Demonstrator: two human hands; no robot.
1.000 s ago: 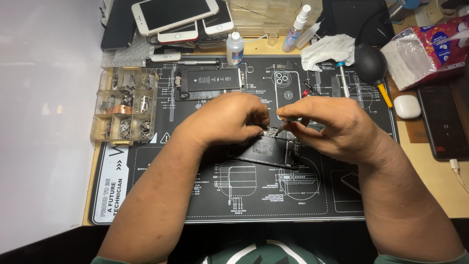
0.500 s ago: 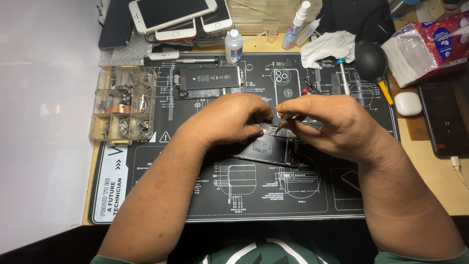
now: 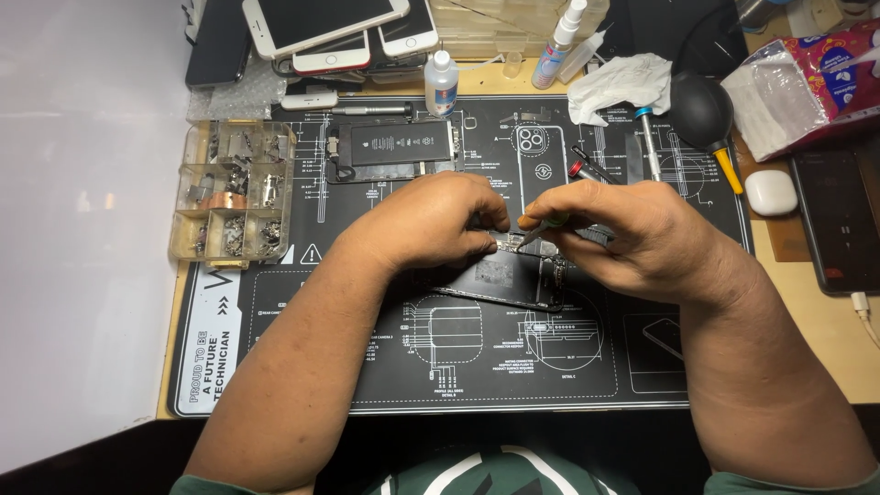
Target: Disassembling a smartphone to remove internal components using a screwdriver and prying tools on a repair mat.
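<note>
Opened dark smartphone chassis [image 3: 500, 275], its insides exposed and partly hidden under both hands, lies flat near the middle of the black printed repair mat [image 3: 302, 367]. Its long axis runs roughly left to right across the mat, tilted slightly so the right end sits a little lower; which end is the top cannot be told, since the hands cover much of it.

The left hand [image 3: 435, 225] rests on the upper left part of the chassis, fingers curled down and pressed against it. The right hand [image 3: 632, 234] hovers over the right part, its thumb and fingers pinched together on thin metal tweezers [image 3: 536, 233]. The tweezers slant down and to the left, their tip just beside the left fingertips at the upper edge of the chassis. Whether the tip holds anything is too small to tell.

Behind the hands, a black rectangular phone battery [image 3: 401, 144] lies on the mat with its long side left to right. At the mat's left edge sits a clear plastic compartment box [image 3: 234, 192] of small metal parts. Beyond the mat's far edge are several white-backed phones [image 3: 325, 23] stacked together and a small clear bottle with a white cap [image 3: 441, 81]. To the right lie a crumpled white tissue [image 3: 619, 84], a black rubber air blower [image 3: 701, 115] and a small white earbud case [image 3: 771, 192], well apart from the chassis.
</note>
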